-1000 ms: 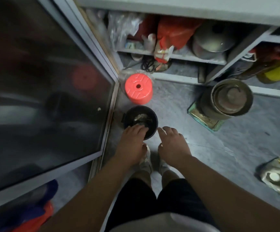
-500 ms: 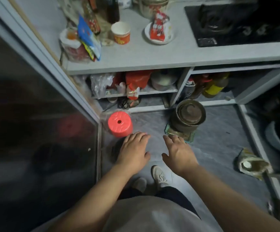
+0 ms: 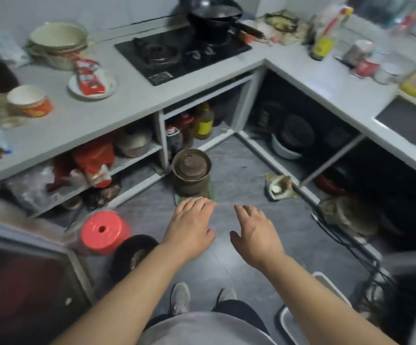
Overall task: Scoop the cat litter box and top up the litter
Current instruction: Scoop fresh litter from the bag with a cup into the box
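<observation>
Two hands came up empty as the view lifted: a second ago both reached down at the black pot [image 3: 133, 255] by the door, and now the person stood upright, with the whole kitchen corner in sight. My read: that pot was not what was wanted, and the hunt for the scoop and the litter went on. No scooping had begun.

Left to right, then. On the surface sat a paper cup [image 3: 30, 100], its inside hidden, and a stack of bowls [image 3: 58, 42] that looked empty from here. Down on the floor the red stool [image 3: 103, 231] stood just beside the black pot, which held some pale scraps I could not name. The left hand [image 3: 189, 227] hung flat, fingers together and relaxed, gripping nothing. Behind it stood a brown lidded jar [image 3: 191, 171], closed, contents unseen. The right hand [image 3: 254, 235] was spread loose, thumb out, also holding nothing. Up on the stove [image 3: 177, 53] a dark pan [image 3: 214, 14] looked empty. An open bag [image 3: 278, 186] lay on the floor, with something pale inside.

Far right, a cat [image 3: 344, 216] crouched by the shelves. At the bottom right edge showed the pale rim of a tray [image 3: 326, 285], perhaps the litter box; I could not tell. No litter was seen.
</observation>
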Tool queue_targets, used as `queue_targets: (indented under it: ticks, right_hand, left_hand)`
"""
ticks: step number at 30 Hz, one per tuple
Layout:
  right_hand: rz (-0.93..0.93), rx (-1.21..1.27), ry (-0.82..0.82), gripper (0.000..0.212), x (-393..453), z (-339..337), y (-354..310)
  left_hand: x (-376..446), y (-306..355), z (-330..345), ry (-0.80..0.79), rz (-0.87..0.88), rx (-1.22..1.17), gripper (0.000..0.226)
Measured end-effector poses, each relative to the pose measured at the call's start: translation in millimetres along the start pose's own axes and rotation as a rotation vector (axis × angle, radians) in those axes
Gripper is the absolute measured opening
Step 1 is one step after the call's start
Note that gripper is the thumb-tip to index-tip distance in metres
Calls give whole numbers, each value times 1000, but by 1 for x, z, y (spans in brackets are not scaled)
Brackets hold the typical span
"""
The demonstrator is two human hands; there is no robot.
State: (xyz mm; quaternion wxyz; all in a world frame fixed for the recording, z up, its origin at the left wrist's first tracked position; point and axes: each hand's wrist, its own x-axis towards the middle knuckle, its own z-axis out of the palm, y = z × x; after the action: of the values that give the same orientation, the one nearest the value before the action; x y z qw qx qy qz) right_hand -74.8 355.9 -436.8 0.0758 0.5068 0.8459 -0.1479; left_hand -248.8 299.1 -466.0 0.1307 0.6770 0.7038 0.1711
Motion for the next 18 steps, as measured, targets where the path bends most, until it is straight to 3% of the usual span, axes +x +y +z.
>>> queue_targets:
  ticks: [18]
  right_hand:
    - [536, 308, 154, 60, -200, 42, 192]
  left_hand:
    - [-12, 224, 94, -307, 377, 64, 67]
